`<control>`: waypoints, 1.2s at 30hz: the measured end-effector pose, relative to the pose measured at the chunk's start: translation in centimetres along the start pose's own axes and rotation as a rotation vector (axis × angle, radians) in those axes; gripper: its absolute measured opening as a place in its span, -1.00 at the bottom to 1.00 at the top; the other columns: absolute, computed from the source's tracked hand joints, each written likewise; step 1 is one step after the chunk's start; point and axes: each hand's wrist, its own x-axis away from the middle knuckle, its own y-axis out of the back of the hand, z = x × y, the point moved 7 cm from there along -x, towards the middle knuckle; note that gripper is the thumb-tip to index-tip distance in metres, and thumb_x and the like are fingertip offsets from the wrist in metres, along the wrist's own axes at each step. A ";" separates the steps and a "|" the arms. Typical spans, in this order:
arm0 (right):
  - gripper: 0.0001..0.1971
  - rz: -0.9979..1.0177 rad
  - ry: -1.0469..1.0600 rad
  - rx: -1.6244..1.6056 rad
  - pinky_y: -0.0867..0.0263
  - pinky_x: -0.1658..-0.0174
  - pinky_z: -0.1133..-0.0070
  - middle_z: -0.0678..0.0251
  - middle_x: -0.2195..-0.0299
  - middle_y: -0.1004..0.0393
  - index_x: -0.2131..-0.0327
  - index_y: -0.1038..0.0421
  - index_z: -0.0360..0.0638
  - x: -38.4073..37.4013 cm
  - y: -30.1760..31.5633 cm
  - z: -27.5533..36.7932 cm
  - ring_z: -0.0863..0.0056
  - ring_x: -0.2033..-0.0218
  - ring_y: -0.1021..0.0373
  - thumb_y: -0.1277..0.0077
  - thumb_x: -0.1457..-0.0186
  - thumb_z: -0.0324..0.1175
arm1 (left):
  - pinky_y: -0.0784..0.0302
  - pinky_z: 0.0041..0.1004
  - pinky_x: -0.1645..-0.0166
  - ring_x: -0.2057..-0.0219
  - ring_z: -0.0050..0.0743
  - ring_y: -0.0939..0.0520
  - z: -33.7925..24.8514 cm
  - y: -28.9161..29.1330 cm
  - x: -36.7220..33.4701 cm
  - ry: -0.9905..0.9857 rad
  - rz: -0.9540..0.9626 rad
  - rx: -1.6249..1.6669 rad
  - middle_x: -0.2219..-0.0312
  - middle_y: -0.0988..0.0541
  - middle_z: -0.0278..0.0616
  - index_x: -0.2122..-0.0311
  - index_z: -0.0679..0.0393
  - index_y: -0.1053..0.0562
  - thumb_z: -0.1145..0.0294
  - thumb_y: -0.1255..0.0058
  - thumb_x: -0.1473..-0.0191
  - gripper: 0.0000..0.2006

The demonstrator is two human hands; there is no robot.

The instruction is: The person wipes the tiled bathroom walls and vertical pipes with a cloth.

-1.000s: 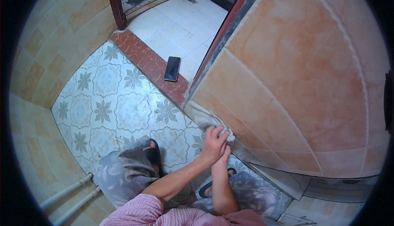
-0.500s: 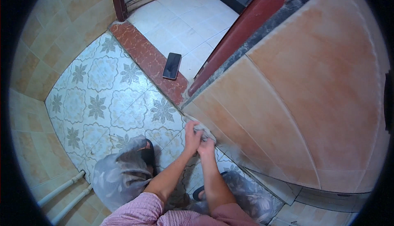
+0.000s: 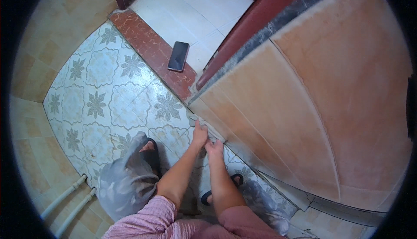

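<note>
A pale grey cloth (image 3: pixel 212 132) lies stretched along the foot of the tiled wall, where the wall meets the floor. My left hand (image 3: pixel 200 134) is closed on its end nearer the doorway, with the fingertips partly hidden. Close behind it, my right hand (image 3: pixel 214 147) grips the other end of the cloth, low against the wall tiles. The two hands are almost touching, and both arms reach down and forward between my knees.
A dark phone (image 3: pixel 178 56) lies on the red doorway sill (image 3: pixel 143 34). The orange tiled wall (image 3: pixel 278 108) rises at the right. My feet wear dark sandals (image 3: pixel 150 155) on the patterned floor (image 3: pixel 104 80). White pipes (image 3: pixel 65 197) run along the left wall.
The cloth was bunched between my hands and is now spread out along the wall's foot. My hands have drawn slightly apart. The view has shifted a little.
</note>
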 end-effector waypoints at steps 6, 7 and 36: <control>-0.53 0.128 0.433 0.837 -0.26 -0.07 0.37 0.09 0.01 -0.31 0.00 -0.21 -0.35 2.3 8.6 8.3 0.25 0.02 -0.31 -0.03 0.02 -0.46 | -0.28 -0.23 -0.09 0.02 0.16 -0.41 4.6 -7.6 5.1 0.094 0.163 -0.149 0.08 -0.38 0.28 -0.13 0.34 -0.04 0.37 0.12 0.02 -0.40; -0.54 0.008 0.529 1.024 -0.24 -0.09 0.34 0.02 0.02 -0.32 0.00 -0.23 -0.34 3.9 8.7 9.9 0.21 0.03 -0.33 -0.04 -0.02 -0.38 | -0.23 -0.24 -0.12 -0.02 0.18 -0.36 5.6 -9.0 6.4 0.151 0.257 -0.169 0.05 -0.34 0.33 -0.08 0.38 -0.08 0.38 0.12 0.04 -0.44; -0.47 -0.181 0.798 0.041 -0.32 0.10 0.36 0.23 0.00 -0.24 -0.03 -0.17 -0.06 27.6 -2.5 22.2 0.28 0.08 -0.31 0.11 -0.08 0.04 | -0.30 -0.54 0.33 0.43 -0.59 -0.33 -12.4 -12.9 21.3 -0.445 0.317 0.131 0.52 -0.34 -0.34 0.43 0.18 -0.27 0.30 -0.15 0.05 -0.72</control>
